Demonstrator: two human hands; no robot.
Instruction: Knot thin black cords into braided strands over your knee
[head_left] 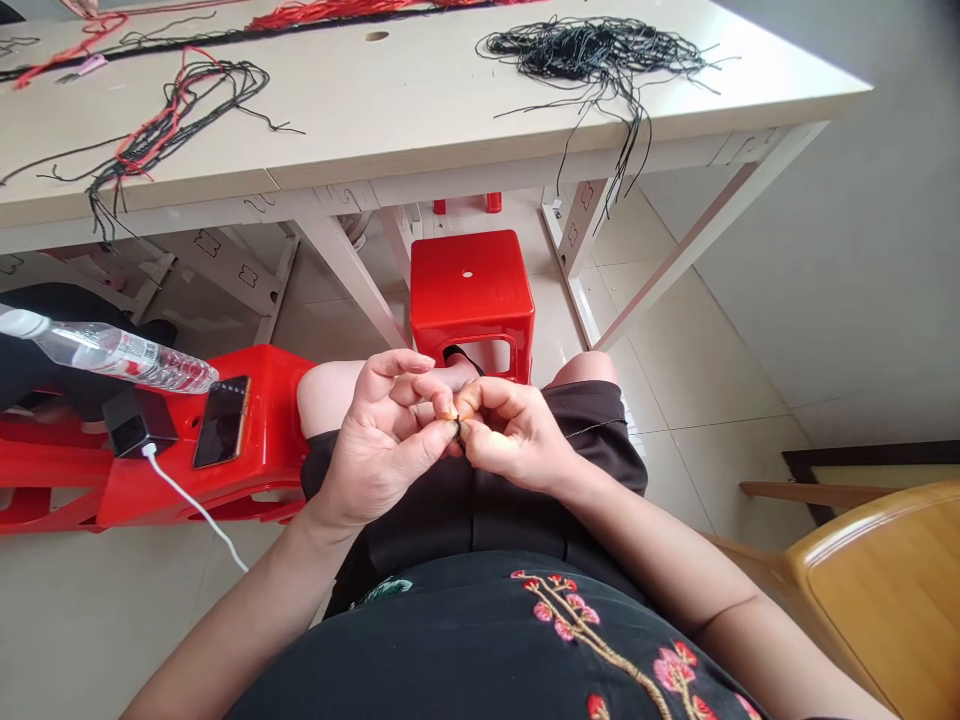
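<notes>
Over my lap, my left hand (382, 445) and my right hand (517, 430) meet fingertip to fingertip. Pinched between both is a small piece of black cord (458, 428), mostly covered by the fingers. My left thumb and forefinger press on it, while the other left fingers are loosely curled. The right thumb and forefinger grip it from the other side. A thin strand (592, 428) lies across the dark shorts to the right of my right hand. Whether it joins the held cord, I cannot tell.
A pale table (420, 110) ahead carries a black cord pile (592, 50), a black-and-red cord bundle (172, 115) and red cords (322, 12). On a red stool (277, 420) lie a phone (223, 420), a charger (139, 420) and a water bottle (127, 355). Another red stool (472, 280) stands ahead; a wooden chair (892, 570) is right.
</notes>
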